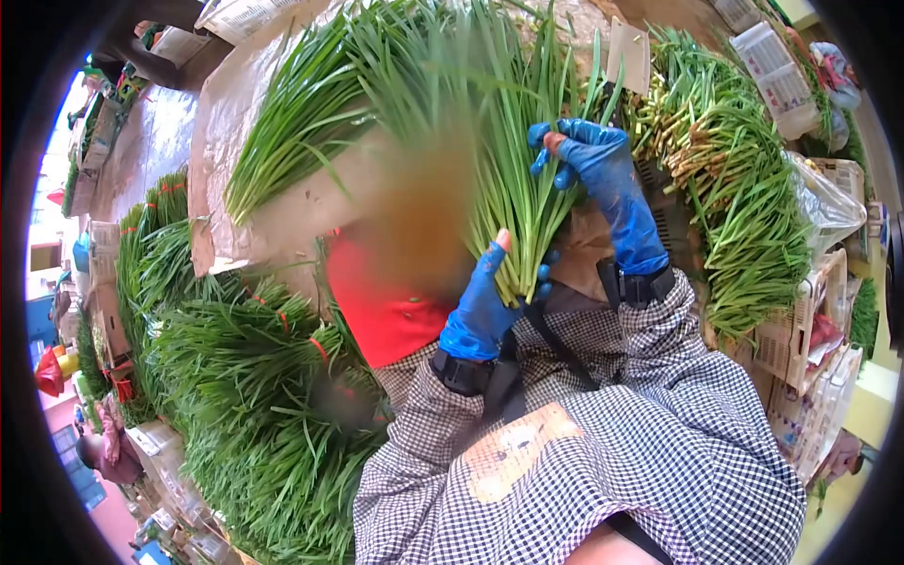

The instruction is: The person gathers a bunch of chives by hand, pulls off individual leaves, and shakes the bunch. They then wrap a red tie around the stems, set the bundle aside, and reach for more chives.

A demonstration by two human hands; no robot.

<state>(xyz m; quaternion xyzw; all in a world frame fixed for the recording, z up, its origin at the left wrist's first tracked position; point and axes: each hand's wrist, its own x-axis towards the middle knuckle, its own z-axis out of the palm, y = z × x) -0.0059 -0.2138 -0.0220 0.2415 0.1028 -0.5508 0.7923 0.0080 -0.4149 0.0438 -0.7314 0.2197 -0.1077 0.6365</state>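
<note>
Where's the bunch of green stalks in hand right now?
Head view, just right of the picture's centre: the bunch of green stalks has its pale lower ends in the left hand, with the right hand higher, at its right edge.

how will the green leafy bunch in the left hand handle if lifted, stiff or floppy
The bunch would probably be floppy: its blades are long and thin, some curving. It may splay, since no tie shows around it. Its pale stem ends look straighter, so likely stiffer.

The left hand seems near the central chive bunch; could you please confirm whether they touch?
Touching: the head view shows the left hand around the lower end of the chive bunch, thumb in front, fingers showing opposite.
</note>
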